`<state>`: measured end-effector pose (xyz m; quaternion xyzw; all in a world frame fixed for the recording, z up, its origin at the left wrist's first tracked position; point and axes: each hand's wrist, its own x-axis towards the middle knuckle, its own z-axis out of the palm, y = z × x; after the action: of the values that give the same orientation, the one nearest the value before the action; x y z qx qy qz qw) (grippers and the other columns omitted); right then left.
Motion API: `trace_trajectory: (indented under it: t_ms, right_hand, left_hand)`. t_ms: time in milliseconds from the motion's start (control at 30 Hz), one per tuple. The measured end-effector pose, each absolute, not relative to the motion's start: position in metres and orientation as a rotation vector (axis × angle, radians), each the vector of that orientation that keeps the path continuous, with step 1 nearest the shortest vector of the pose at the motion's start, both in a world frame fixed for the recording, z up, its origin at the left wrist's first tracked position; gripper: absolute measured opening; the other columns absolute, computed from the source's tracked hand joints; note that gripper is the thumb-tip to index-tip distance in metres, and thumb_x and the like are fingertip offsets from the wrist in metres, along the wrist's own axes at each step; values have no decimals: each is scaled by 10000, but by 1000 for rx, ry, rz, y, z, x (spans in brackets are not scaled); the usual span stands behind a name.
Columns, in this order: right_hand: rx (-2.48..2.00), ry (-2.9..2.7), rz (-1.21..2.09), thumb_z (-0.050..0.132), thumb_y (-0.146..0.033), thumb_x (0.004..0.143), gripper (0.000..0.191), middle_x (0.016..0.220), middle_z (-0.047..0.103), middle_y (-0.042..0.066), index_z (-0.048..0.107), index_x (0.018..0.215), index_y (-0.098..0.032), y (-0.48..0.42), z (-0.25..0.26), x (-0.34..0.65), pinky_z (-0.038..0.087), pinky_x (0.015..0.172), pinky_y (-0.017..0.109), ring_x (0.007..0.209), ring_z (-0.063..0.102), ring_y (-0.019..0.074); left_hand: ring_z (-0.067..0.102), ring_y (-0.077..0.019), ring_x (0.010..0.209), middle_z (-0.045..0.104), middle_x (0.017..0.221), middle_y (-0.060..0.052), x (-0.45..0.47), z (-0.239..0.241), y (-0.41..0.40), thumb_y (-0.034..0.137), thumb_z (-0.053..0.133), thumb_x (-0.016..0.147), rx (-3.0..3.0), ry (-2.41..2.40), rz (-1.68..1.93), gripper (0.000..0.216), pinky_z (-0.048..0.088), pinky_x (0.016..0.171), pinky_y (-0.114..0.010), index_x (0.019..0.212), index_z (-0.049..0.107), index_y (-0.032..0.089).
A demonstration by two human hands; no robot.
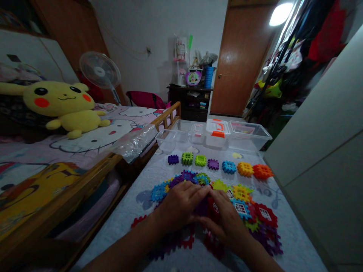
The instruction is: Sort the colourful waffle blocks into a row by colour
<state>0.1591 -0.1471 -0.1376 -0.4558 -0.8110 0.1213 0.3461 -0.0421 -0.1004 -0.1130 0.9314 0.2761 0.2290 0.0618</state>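
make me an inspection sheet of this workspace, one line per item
surface: pale blue patterned cloth
job's things: loose pile of notched toy pieces; beyond it, a row of small coloured blocks; clear plastic boxes behind
clutter: crumpled clear plastic at the bed's wooden rail
hands: left hand and right hand meet over the pile; grip mostly hidden
cables: thin cord near the wall outlet
surroundings: yellow plush toy, fan, wooden door

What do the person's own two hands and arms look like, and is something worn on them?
The left hand and right hand have no gloves. The left forearm and right forearm show no sleeves, watch or bracelet. Small markings are too dim to judge.
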Motion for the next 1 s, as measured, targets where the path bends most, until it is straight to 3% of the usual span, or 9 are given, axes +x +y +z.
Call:
trace_trajectory:
  t_ms: [100, 200, 467, 633, 767, 900, 1000]
  right_hand:
    - [-1184, -2092, 414, 683, -272, 792, 471, 1183, 659, 112, 524, 1232, -217, -147, -141, 155, 510, 930, 445, 1084, 612, 289]
    - [-1181, -2088, 419, 681, -225, 755, 492, 1172, 658, 101, 517, 1219, -217, -146, -142, 158, 502, 935, 433, 1073, 611, 276]
    - [-1218, -2130, 417, 641, -178, 708, 557, 1152, 664, 102, 507, 1248, -204, -146, -139, 157, 504, 927, 427, 1061, 613, 272]
    - [-1324, -2072, 223, 629, -226, 762, 501, 1148, 666, 115, 532, 1252, -192, -139, -133, 172, 485, 928, 471, 1055, 594, 291]
    - [-1441, -2069, 155, 640, -245, 775, 446, 1112, 665, 120, 577, 1210, -169, -132, -129, 188, 483, 905, 468, 1033, 572, 293]
    - [-1508, -2142, 187, 646, -225, 765, 430, 1170, 640, 128, 608, 1189, -159, -131, -129, 191, 455, 953, 486, 1073, 547, 297]
    - [-1545, -2180, 241, 655, -227, 761, 434, 1189, 630, 130, 618, 1188, -164, -131, -130, 190, 443, 979, 490, 1088, 543, 297]
  left_hand:
    - [622, -308, 1004, 663, 1190, -152, -35, -114, -107, 492, 579, 893, 2917, 818, 651, 639, 501, 867, -457, 1398, 399, 145]
    - [617, -295, 1032, 648, 1227, -147, -32, -114, -109, 371, 577, 899, 2915, 810, 613, 591, 500, 894, -443, 1407, 375, 145]
    - [618, -302, 1046, 653, 1219, -142, -33, -117, -106, 436, 690, 818, 2763, 809, 614, 732, 490, 919, -442, 1421, 373, 170]
    - [544, -289, 1196, 602, 1315, -117, -62, -102, -87, 409, 748, 769, 2484, 1102, 740, 696, 423, 1034, -442, 1374, 461, 218]
    - [544, -321, 1190, 631, 1259, -125, -99, -100, -68, 472, 750, 729, 2195, 1512, 632, 619, 425, 1015, -448, 1256, 590, 189]
    - [593, -336, 1099, 682, 1115, -122, -114, -113, -61, 601, 728, 685, 2094, 1590, 400, 579, 445, 960, -428, 1062, 695, 162]
    - [610, -322, 1043, 683, 1040, -107, -111, -119, -62, 578, 722, 693, 2123, 1626, 376, 514, 455, 918, -407, 1000, 709, 167]
